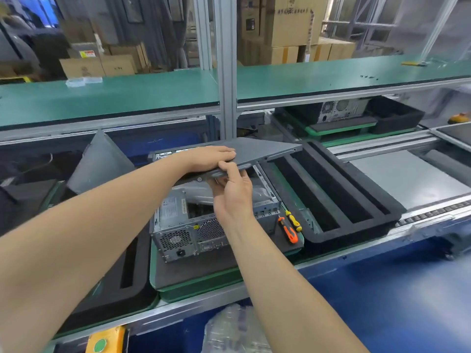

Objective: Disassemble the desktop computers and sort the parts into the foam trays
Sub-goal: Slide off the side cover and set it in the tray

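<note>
Since the desktop case [178,225] nearest you sits with its side open on the padded pallet, an orange-handled screwdriver [288,231] and a yellow-handled screwdriver [293,220] just beside it on the right, the piece to mind is the side panel [267,149] held above it. Your right hand [233,194] pinches the panel's near edge, thumb on top and fingers curled beneath. Your left hand [211,156] lies flat on its upper face, fingers straight. Expect thin sheet metal: stiff and fairly light, but broad enough to swing or twist if held by one edge, and probably sharp along the folded rims. The smooth face gives a flat palm little purchase, so grip it by two opposite edges. Beyond, to the right, the slotted black foam tray [377,192] lies near. Farther back, a second desktop computer [341,110] stands in another tray.
</note>
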The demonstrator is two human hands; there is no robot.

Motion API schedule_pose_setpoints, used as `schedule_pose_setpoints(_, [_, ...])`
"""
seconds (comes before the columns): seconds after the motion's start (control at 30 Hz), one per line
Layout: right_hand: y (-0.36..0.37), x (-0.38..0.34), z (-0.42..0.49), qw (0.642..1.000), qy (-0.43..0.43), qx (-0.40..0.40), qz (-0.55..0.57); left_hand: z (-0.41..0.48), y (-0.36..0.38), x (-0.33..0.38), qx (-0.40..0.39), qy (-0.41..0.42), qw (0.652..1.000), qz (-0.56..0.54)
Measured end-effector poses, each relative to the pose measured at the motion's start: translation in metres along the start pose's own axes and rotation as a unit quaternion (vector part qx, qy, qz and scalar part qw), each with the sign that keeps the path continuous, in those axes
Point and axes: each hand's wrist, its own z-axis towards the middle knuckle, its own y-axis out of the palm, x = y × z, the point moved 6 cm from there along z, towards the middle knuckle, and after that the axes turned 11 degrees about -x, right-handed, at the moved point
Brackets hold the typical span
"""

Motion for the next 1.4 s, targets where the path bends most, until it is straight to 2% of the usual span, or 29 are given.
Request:
schedule_pose_setpoints(0.2, [0.0,-0.06,0.012,0.999,-0.043,0.0,-0.001,0.02,-0.032,0.058,0.042,0.023,0.998,0.046])
schedule_pose_setpoints(0.33, [-0.009,-0.111,0.021,0.996,-0.08,0.015,-0.028,0.05,-0.041,0.103,0.042,0.058,0.997,0.022])
schedule_pose_setpoints(0.57, [-0.05,-0.225,0.059,0.979,-0.12,0.077,-0.149,0.132,-0.042,0.177,0.057,0.102,0.987,-0.11])
schedule_pose_setpoints(0.7, [-0.079,-0.296,0.107,0.959,-0.129,0.094,-0.236,0.193,-0.036,0.216,0.009,0.113,0.945,-0.308])
schedule_pose_setpoints(0.83, [-0.113,-0.366,0.17,0.943,-0.105,0.11,-0.296,0.263,-0.048,0.257,0.007,0.102,0.921,-0.376])
schedule_pose_setpoints(1.07, [-0.134,-0.476,0.283,0.886,-0.057,0.064,-0.456,0.357,-0.071,0.311,-0.015,0.025,0.865,-0.501])
schedule_pose_setpoints(1.2, [-0.146,-0.511,0.332,0.812,-0.037,0.02,-0.583,0.401,-0.066,0.325,0.002,-0.02,0.835,-0.549])
schedule_pose_setpoints(1.4, [-0.174,-0.513,0.378,0.716,0.01,-0.042,-0.697,0.458,-0.034,0.322,0.054,-0.019,0.779,-0.625])
